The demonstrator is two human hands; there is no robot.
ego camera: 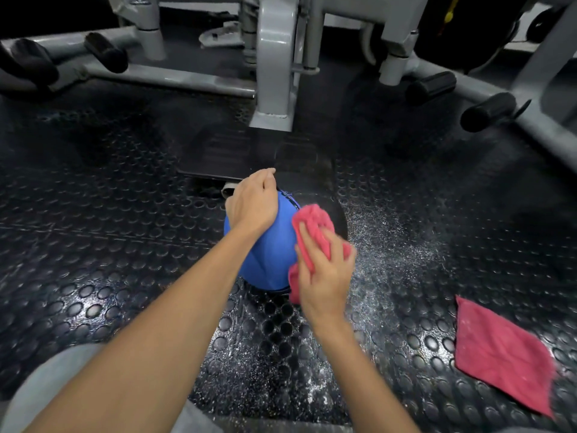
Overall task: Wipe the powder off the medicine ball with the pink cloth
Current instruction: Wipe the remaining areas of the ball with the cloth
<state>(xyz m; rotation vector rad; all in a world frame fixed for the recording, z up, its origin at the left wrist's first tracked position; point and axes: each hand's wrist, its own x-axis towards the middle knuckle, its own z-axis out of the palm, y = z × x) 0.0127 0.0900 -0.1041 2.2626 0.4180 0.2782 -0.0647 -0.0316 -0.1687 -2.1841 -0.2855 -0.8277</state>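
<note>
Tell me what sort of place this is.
Probably a gym: grey exercise-machine frames with black padded rollers, studded rubber flooring, and a medicine ball on it.

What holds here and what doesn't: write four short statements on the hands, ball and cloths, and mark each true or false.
1. The right hand presses the pink cloth against the medicine ball. True.
2. The left hand holds a cloth too. False: it grips the ball's upper left, with no cloth.
3. A second pink cloth lies on the floor, to the right. True.
4. The ball is red all over. False: it is blue and black.
</note>
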